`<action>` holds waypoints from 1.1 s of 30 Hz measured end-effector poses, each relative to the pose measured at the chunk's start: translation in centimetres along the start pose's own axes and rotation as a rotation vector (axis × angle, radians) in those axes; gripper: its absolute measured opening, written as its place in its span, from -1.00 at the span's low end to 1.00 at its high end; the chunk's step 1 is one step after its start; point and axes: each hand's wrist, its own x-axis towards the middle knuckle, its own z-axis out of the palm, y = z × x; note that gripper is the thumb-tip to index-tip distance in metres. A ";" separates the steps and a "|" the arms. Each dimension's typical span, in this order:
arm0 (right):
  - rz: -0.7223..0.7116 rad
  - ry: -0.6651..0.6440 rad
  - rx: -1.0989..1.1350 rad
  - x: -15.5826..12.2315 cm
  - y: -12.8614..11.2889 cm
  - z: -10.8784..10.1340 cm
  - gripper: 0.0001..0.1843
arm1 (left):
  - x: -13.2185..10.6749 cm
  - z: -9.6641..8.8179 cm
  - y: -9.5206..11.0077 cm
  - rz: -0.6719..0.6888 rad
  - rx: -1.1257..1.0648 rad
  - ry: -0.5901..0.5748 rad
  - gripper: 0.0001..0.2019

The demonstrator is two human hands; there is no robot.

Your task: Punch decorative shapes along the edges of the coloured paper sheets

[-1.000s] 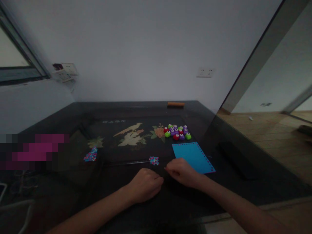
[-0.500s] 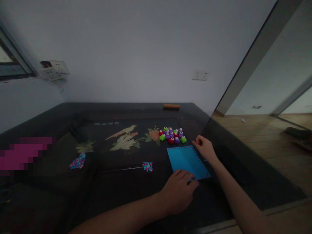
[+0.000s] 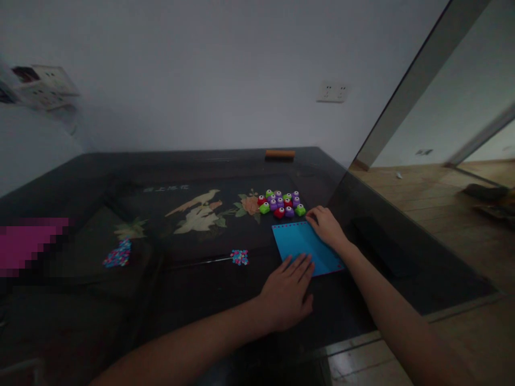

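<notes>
Blue rectangular thin sheet with dotted edges (image 3: 295, 241) lay on the dark glossy table (image 3: 181, 295), I noted from the head view. Left hand (image 3: 287, 292): fingers extended, gripping nothing, over its near edge. Right hand (image 3: 328, 228): fingers curled at the far-right corner; whether grasping, I could not tell.
</notes>
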 end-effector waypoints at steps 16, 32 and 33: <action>0.039 -0.028 0.065 0.5 -1.1 0.2 -0.68 | 0.2 -0.1 0.0 -0.011 0.040 -0.055 -0.39; 0.587 -0.589 1.175 -1.0 0.0 -4.1 -0.59 | 0.0 -0.5 0.1 -0.008 0.075 -0.067 -0.38; 0.568 -0.637 1.165 -1.1 0.1 -4.2 -0.60 | 0.0 -0.5 0.1 -0.010 0.062 -0.071 -0.38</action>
